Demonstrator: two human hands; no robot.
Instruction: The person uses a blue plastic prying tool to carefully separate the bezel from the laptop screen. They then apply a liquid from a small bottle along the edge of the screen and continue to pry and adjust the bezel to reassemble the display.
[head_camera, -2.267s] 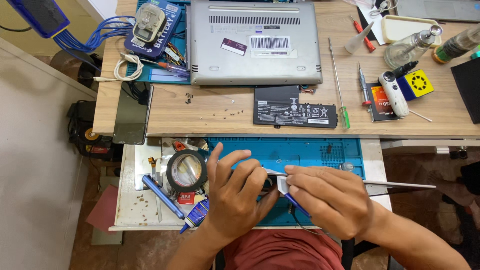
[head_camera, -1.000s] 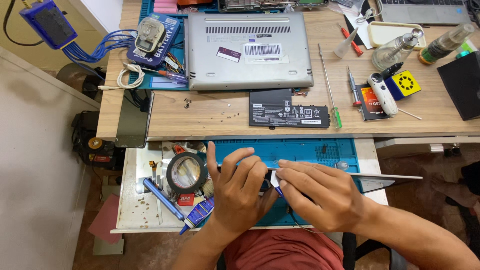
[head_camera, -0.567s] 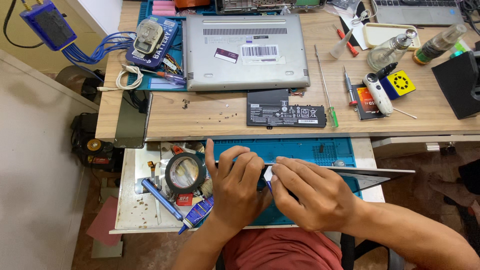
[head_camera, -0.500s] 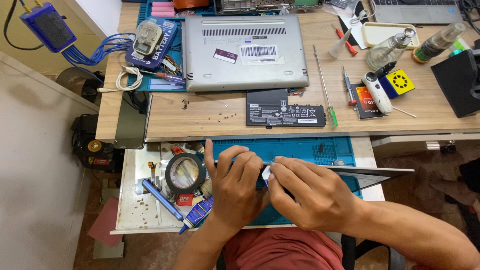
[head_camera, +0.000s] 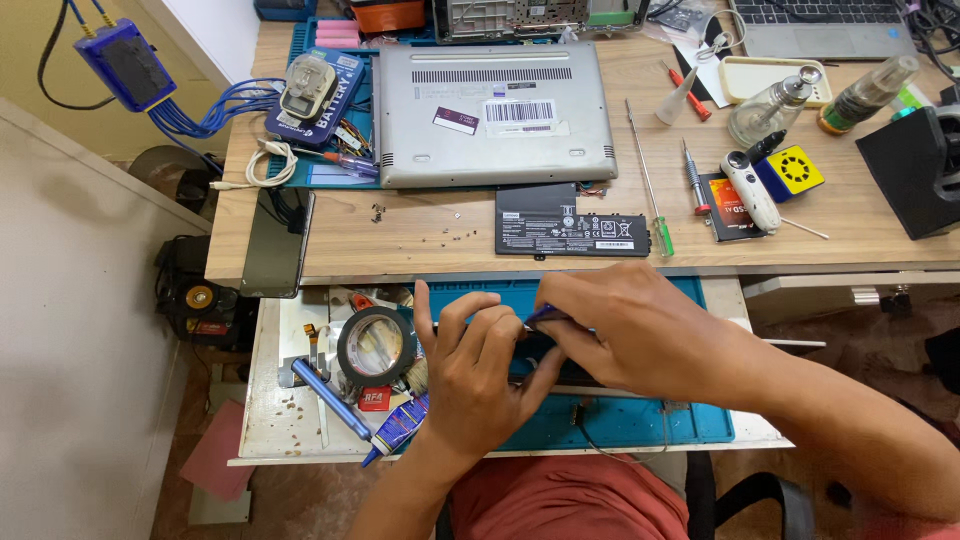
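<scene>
Pinching a small blue-handled tool (head_camera: 548, 316) between thumb and fingertips, the right hand (head_camera: 625, 335) bends low over the blue work mat (head_camera: 690, 420) on the pull-out shelf, its fingers curled tight round the handle. The left hand (head_camera: 478, 370) sits right against it, fingers arched and pressing down on a dark part (head_camera: 545, 352) that lies on the mat under both hands; it looks like a steadying hold, so the part stays put while the tool tip works. Exactly what the tip touches I cannot tell, as the hands cover it. Working down on the shelf keeps the piece close to the body and on a soft surface.

Around them: a roll of black tape (head_camera: 376, 347) lies just left of the left hand, with a blue pen-like tool (head_camera: 330, 398) and a small tube (head_camera: 397, 427) beside it on the white shelf (head_camera: 270, 430). Up on the wooden desk (head_camera: 420, 230) a grey laptop (head_camera: 492, 112) lies bottom-up, with a flat black battery (head_camera: 571, 222) just in front of it and loose screws (head_camera: 380, 211) scattered to its left. A long screwdriver with a green handle (head_camera: 648, 185) and a shorter one (head_camera: 692, 176) lie to the right, near a clear glass bottle (head_camera: 772, 108). A dark phone (head_camera: 277, 243) rests at the desk's left edge. The tape roll crowds the left wrist; otherwise the mat around the hands is free.
</scene>
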